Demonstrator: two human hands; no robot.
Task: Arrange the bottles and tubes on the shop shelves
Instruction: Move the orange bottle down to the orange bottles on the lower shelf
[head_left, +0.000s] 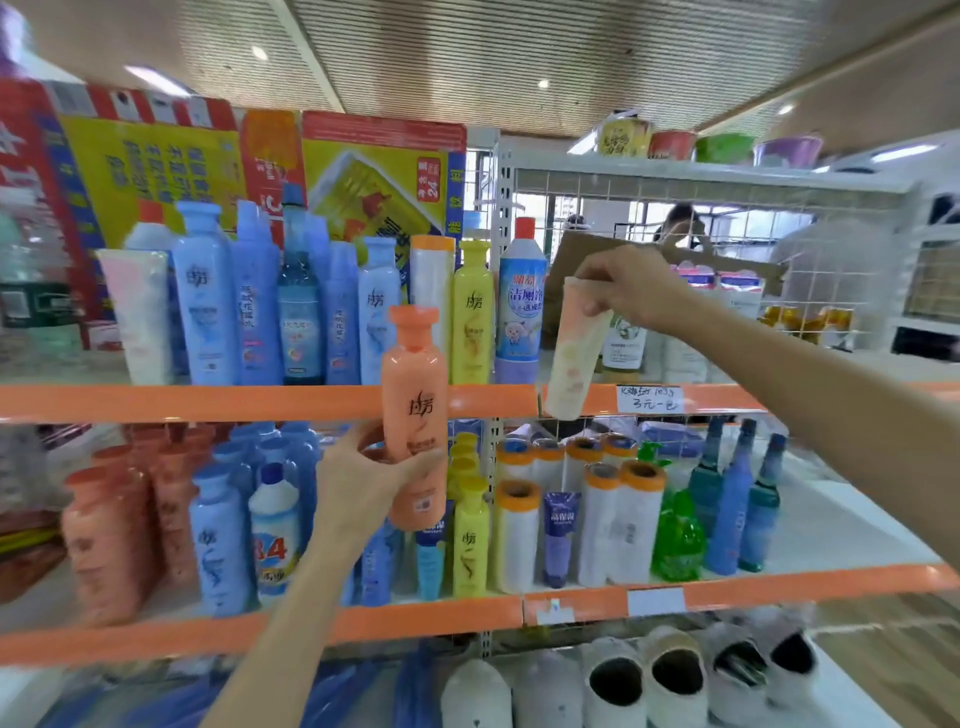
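Note:
My left hand (366, 480) grips an orange bottle (415, 395) near its base and holds it upright in front of the upper shelf's orange edge (208, 402). My right hand (631, 288) pinches the flat top end of a pale peach tube (574, 358), which hangs cap down over the same edge, right of the white upright post. Behind the orange bottle, the upper shelf carries blue bottles (205, 296), a yellow bottle (471, 312) and a white-blue cleaner bottle (521, 301).
The lower shelf (841, 525) holds orange bottles (109, 540), blue bottles, yellow bottles, white rolls with orange caps (519, 535), a green bottle (678, 540) and dark blue bottles. Bright cartons (156, 166) stand behind the upper row. White slippers (675, 675) lie below.

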